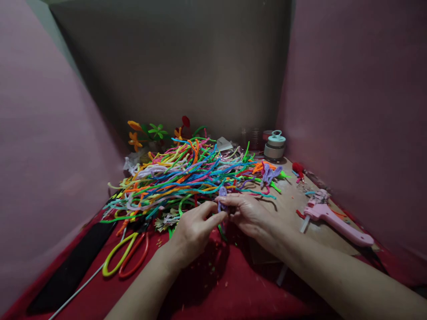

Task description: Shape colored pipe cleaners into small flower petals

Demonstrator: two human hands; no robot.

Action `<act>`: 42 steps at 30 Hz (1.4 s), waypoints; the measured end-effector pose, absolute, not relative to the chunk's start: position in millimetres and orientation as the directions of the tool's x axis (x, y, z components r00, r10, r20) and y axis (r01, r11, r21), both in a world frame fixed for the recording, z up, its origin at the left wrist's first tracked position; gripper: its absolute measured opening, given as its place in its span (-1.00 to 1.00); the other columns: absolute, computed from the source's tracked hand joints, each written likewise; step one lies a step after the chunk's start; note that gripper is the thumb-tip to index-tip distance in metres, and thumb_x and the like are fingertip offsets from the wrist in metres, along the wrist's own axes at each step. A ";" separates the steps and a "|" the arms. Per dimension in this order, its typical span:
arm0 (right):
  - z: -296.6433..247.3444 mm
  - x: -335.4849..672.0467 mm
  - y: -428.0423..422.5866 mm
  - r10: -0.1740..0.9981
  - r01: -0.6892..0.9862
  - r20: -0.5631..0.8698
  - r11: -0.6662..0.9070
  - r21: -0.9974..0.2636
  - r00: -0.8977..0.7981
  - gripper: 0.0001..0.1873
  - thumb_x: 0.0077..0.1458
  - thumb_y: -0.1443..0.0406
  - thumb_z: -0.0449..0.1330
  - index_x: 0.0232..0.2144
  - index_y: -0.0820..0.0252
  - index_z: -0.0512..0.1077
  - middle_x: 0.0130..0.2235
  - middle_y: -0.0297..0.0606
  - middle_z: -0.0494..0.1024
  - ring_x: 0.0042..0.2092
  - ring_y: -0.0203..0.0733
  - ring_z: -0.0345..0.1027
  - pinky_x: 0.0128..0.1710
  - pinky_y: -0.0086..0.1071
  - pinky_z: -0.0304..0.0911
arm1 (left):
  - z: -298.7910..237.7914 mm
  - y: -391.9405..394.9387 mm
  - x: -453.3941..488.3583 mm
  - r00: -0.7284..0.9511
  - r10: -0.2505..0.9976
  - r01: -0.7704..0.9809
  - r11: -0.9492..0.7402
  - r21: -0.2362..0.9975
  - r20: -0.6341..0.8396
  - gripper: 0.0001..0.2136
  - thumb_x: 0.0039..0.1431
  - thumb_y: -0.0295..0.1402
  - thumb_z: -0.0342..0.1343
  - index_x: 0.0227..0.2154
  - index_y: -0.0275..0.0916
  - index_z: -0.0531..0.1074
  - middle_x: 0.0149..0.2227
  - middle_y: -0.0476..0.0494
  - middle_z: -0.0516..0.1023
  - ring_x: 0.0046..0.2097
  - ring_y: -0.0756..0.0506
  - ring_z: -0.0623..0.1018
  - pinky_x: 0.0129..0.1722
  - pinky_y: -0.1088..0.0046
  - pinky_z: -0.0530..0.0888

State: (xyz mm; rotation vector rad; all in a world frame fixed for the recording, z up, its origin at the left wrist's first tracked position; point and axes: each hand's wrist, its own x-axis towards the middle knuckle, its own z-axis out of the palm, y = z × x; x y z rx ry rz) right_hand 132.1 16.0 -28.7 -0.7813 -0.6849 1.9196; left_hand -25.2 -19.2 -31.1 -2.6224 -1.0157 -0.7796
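Observation:
Both hands meet over the front of the table, pinching a small looped piece of purple pipe cleaner [223,192]. My left hand [196,226] is closed, thumb and forefinger at the lower end of the piece. From the other side, my right hand [248,214] grips it with thumb and fingers. One purple loop stands up above the fingertips; the rest is hidden by them. Just behind lies a big tangled heap of many-coloured pipe cleaners [187,173]. More bent purple pipe cleaner pieces [270,174] rest at the heap's right end.
A pink glue gun [340,223] lies on a brown board [287,209] at right. Scissors with yellow and red handles [128,255] lie front left, near a black strip [73,266]. A lidded jar [275,146] and pipe-cleaner flowers [156,130] stand at the back.

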 end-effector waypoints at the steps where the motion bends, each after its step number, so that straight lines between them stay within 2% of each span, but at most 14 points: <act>1: -29.4 131.8 15.8 0.897 -0.545 -0.240 -0.420 -0.725 -0.372 -0.86 -0.46 0.41 0.31 -0.66 0.32 0.47 -0.61 -0.35 0.42 -0.53 -0.37 0.19 -0.53 -0.46 0.04 | -31.4 -19.6 -25.0 0.621 0.564 0.678 -0.735 -0.011 0.544 -0.80 0.18 -0.45 -0.08 -0.21 -0.21 0.41 -0.31 -0.09 0.42 -0.32 0.02 0.42 -0.37 0.56 0.37; 5: -30.6 131.7 14.7 0.891 -0.534 -0.240 -0.427 -0.730 -0.385 -0.87 -0.44 0.39 0.31 -0.65 0.32 0.46 -0.61 -0.34 0.43 -0.54 -0.37 0.19 -0.54 -0.45 0.06 | -32.6 -20.6 -24.0 0.600 0.560 0.652 -0.756 0.056 0.571 -0.80 0.17 -0.47 -0.05 -0.21 -0.22 0.43 -0.31 -0.10 0.41 -0.32 0.02 0.42 -0.38 0.56 0.37; 9: -28.7 132.7 12.3 0.892 -0.509 -0.199 -0.401 -0.762 -0.406 -0.89 -0.40 0.37 0.29 -0.67 0.31 0.44 -0.63 -0.36 0.40 -0.57 -0.40 0.15 -0.57 -0.47 0.01 | -23.6 -23.6 -21.5 0.427 0.631 0.551 -0.749 0.367 0.647 -0.83 0.14 -0.47 -0.01 -0.30 -0.19 0.48 -0.30 -0.08 0.35 -0.29 0.02 0.43 -0.38 0.58 0.39; 12: -29.7 133.3 11.5 0.893 -0.476 -0.150 -0.361 -0.802 -0.424 -0.90 -0.37 0.36 0.27 -0.70 0.30 0.41 -0.65 -0.38 0.36 -0.59 -0.41 0.13 -0.58 -0.48 -0.01 | -12.4 -27.0 -20.0 0.368 0.735 0.452 -0.676 0.582 0.569 -0.84 0.16 -0.46 -0.02 -0.34 -0.20 0.48 -0.27 -0.11 0.38 -0.25 0.00 0.44 -0.32 0.53 0.41; 14: -32.5 133.9 12.0 0.895 -0.442 -0.106 -0.314 -0.840 -0.434 -0.92 -0.33 0.36 0.23 -0.71 0.29 0.40 -0.66 -0.39 0.34 -0.61 -0.42 0.10 -0.60 -0.48 -0.03 | -6.8 -28.8 -19.6 0.376 0.779 0.409 -0.626 0.664 0.502 -0.84 0.17 -0.46 -0.03 -0.36 -0.22 0.46 -0.30 -0.11 0.41 -0.29 0.01 0.44 -0.31 0.51 0.41; 16: -35.6 134.7 13.1 0.900 -0.397 -0.055 -0.245 -0.885 -0.432 -0.93 -0.29 0.37 0.18 -0.71 0.28 0.39 -0.66 -0.39 0.33 -0.62 -0.42 0.08 -0.61 -0.48 -0.05 | -3.6 -29.9 -19.6 0.384 0.796 0.399 -0.601 0.693 0.469 -0.86 0.16 -0.46 -0.01 -0.36 -0.23 0.45 -0.33 -0.10 0.42 -0.31 0.01 0.44 -0.30 0.51 0.40; 20: -38.2 135.8 14.6 0.900 -0.312 -0.012 -0.164 -0.936 -0.435 -0.88 -0.26 0.37 0.12 -0.74 0.26 0.35 -0.68 -0.38 0.30 -0.62 -0.40 0.08 -0.62 -0.48 -0.03 | -2.6 -30.1 -21.4 0.394 0.791 0.460 -0.611 0.645 0.468 -0.90 0.14 -0.47 0.02 -0.34 -0.24 0.43 -0.34 -0.08 0.41 -0.29 0.02 0.44 -0.30 0.53 0.37; 29: -33.6 134.2 10.3 0.917 -0.184 -0.087 -0.170 -0.968 -0.390 -0.93 -0.30 0.36 0.15 -0.71 0.26 0.35 -0.69 -0.41 0.29 -0.66 -0.42 0.05 -0.63 -0.47 -0.03 | -9.6 -28.1 -23.3 0.483 0.760 0.669 -0.641 0.377 0.435 -0.84 0.08 -0.56 -0.05 -0.36 -0.24 0.38 -0.39 -0.05 0.35 -0.35 0.02 0.38 -0.35 0.52 0.31; 34: -36.6 133.7 9.5 0.925 -0.102 -0.076 -0.122 -0.987 -0.374 -0.89 -0.25 0.34 0.15 -0.72 0.25 0.33 -0.73 -0.44 0.23 -0.68 -0.42 0.02 -0.66 -0.47 -0.06 | -11.2 -29.9 -21.4 0.487 0.757 0.712 -0.633 0.304 0.436 -0.85 0.06 -0.57 -0.05 -0.37 -0.25 0.37 -0.40 -0.05 0.35 -0.37 0.02 0.38 -0.37 0.53 0.31; 42: -45.8 131.3 11.8 0.945 0.005 -0.049 -0.050 -0.999 -0.325 -0.86 -0.22 0.31 0.13 -0.70 0.26 0.35 -0.71 -0.41 0.28 -0.66 -0.42 0.06 -0.66 -0.48 -0.07 | -17.9 -32.2 -15.8 0.513 0.752 0.777 -0.612 0.149 0.415 -0.88 0.12 -0.52 -0.09 -0.41 -0.27 0.34 -0.41 -0.08 0.34 -0.40 0.00 0.38 -0.42 0.52 0.32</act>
